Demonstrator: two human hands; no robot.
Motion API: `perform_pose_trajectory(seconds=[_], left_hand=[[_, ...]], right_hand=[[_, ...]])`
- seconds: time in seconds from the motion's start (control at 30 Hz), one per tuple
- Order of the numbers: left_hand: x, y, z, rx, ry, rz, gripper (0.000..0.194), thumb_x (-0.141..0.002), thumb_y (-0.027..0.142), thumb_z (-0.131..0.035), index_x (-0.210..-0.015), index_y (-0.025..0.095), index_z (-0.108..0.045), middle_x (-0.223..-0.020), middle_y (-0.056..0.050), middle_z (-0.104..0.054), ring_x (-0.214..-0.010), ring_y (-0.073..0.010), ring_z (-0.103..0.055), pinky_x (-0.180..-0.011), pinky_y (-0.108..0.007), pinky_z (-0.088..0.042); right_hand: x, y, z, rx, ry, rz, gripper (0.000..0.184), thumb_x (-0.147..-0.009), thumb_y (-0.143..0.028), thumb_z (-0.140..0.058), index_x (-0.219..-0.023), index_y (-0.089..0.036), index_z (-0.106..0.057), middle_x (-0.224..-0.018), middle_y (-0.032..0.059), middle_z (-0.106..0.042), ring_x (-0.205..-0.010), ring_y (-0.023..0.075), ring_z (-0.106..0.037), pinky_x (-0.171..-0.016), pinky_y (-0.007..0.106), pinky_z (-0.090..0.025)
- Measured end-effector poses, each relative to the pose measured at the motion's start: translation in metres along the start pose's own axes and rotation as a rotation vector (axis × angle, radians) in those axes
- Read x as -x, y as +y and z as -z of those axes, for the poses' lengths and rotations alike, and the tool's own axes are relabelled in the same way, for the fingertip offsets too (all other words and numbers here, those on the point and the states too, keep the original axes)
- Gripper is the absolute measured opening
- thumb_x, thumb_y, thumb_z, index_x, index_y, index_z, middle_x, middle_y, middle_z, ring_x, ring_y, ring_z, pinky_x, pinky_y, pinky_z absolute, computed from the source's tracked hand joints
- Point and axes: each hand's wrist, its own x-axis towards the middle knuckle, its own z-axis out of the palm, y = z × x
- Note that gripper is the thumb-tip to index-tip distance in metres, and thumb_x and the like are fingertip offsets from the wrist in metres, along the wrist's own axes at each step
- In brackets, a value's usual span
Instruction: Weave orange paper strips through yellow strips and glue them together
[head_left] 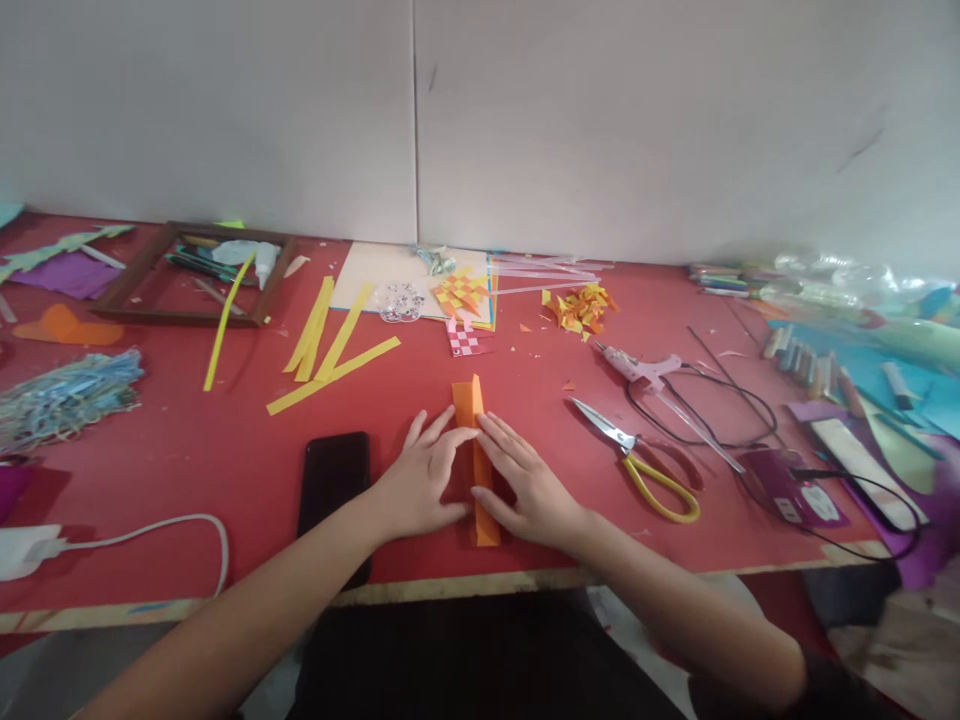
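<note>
An orange paper strip [487, 505], folded lengthwise, lies upright in my view on the red table, with one long flap standing up. My left hand [424, 470] is at its left side, index finger and thumb reaching onto the paper. From the right, my right hand [534, 485] presses its fingers and thumb along the folded flap. Part of the strip is hidden beneath the fingers. Left of my left hand lies a black phone [334, 480], partly covered by my forearm. Scissors [637, 460] with yellow handles rest to the right of my right hand.
Yellow paper strips [334, 375] lie behind the phone. Farther back are a wooden frame [124, 287], a woven pink paper piece [463, 338] and orange scraps [581, 308]. A glue gun [641, 368] with a black cord sits at right. A white cable [172, 520] curls at left.
</note>
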Motion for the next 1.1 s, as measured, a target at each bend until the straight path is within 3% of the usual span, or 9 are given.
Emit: perform_pose_trajectory(seconds=[0.17,0.3,0.4,0.57,0.7,0.9,1.0,1.1], left_hand=[[0.001,0.000,0.002,0.001,0.109,0.009,0.059,-0.078,0.028,-0.065,-0.126,0.019,-0.034,-0.139,-0.020,-0.050,-0.134,-0.0342,-0.047,-0.117,-0.064,-0.023],[0.000,-0.007,0.011,-0.004,0.269,0.118,0.045,-0.078,0.007,-0.047,-0.122,0.016,-0.038,-0.125,-0.018,-0.055,-0.121,-0.0287,-0.055,-0.105,-0.053,-0.045],[-0.002,-0.012,0.017,-0.026,0.323,0.168,0.033,-0.081,0.005,-0.044,-0.112,0.018,-0.046,-0.113,-0.014,-0.059,-0.112,-0.0272,-0.058,-0.099,-0.049,-0.050],[-0.003,-0.008,0.017,-0.056,0.232,0.107,0.034,-0.087,0.014,-0.049,-0.120,0.018,-0.051,-0.127,-0.012,-0.061,-0.126,-0.0275,-0.052,-0.109,-0.049,-0.043],[-0.003,-0.005,0.015,-0.076,0.105,0.040,0.051,-0.086,0.019,-0.052,-0.137,0.019,-0.044,-0.148,-0.011,-0.049,-0.140,-0.0284,-0.040,-0.116,-0.052,-0.033],[-0.001,-0.002,0.015,-0.110,0.003,0.025,0.077,-0.074,0.013,-0.052,-0.148,0.017,-0.032,-0.156,-0.013,-0.037,-0.147,-0.0285,-0.028,-0.119,-0.052,-0.026],[-0.001,0.000,0.013,-0.130,-0.018,0.031,0.080,-0.079,0.026,-0.058,-0.151,0.016,-0.025,-0.159,-0.015,-0.032,-0.148,-0.0307,-0.026,-0.120,-0.053,-0.023],[-0.003,0.000,0.009,-0.146,-0.032,0.041,0.089,-0.083,0.053,-0.060,-0.153,0.014,-0.020,-0.159,-0.019,-0.029,-0.148,-0.0335,-0.026,-0.119,-0.054,-0.023]], right_hand=[[-0.005,0.001,0.007,0.033,-0.106,0.015,0.069,-0.093,-0.038,-0.053,-0.154,-0.015,-0.029,-0.158,0.0173,-0.032,-0.149,0.0304,-0.024,-0.116,0.055,-0.033],[-0.010,0.002,0.011,0.075,-0.182,0.034,0.072,-0.090,-0.049,-0.055,-0.150,-0.014,-0.036,-0.157,0.0156,-0.035,-0.149,0.0306,-0.025,-0.118,0.055,-0.031],[-0.013,0.003,0.010,0.104,-0.218,0.031,0.072,-0.089,-0.052,-0.055,-0.148,-0.012,-0.041,-0.156,0.0152,-0.037,-0.149,0.0303,-0.026,-0.119,0.054,-0.029],[-0.013,0.005,0.008,0.103,-0.210,0.042,0.073,-0.089,-0.053,-0.055,-0.147,-0.012,-0.041,-0.156,0.0164,-0.037,-0.149,0.0297,-0.026,-0.118,0.053,-0.030],[-0.010,0.008,0.005,0.101,-0.191,0.032,0.072,-0.089,-0.054,-0.054,-0.147,-0.013,-0.041,-0.153,0.0172,-0.041,-0.148,0.0302,-0.026,-0.117,0.055,-0.031],[-0.009,0.009,0.001,0.106,-0.178,0.008,0.077,-0.088,-0.057,-0.056,-0.149,-0.014,-0.039,-0.153,0.0168,-0.042,-0.148,0.0303,-0.027,-0.118,0.054,-0.031],[-0.008,0.009,-0.001,0.111,-0.171,0.016,0.077,-0.088,-0.055,-0.056,-0.151,-0.016,-0.036,-0.154,0.0154,-0.040,-0.149,0.0296,-0.025,-0.119,0.054,-0.029],[-0.007,0.010,-0.002,0.126,-0.180,0.034,0.077,-0.088,-0.054,-0.055,-0.152,-0.015,-0.034,-0.156,0.0154,-0.037,-0.149,0.0295,-0.024,-0.119,0.053,-0.028]])
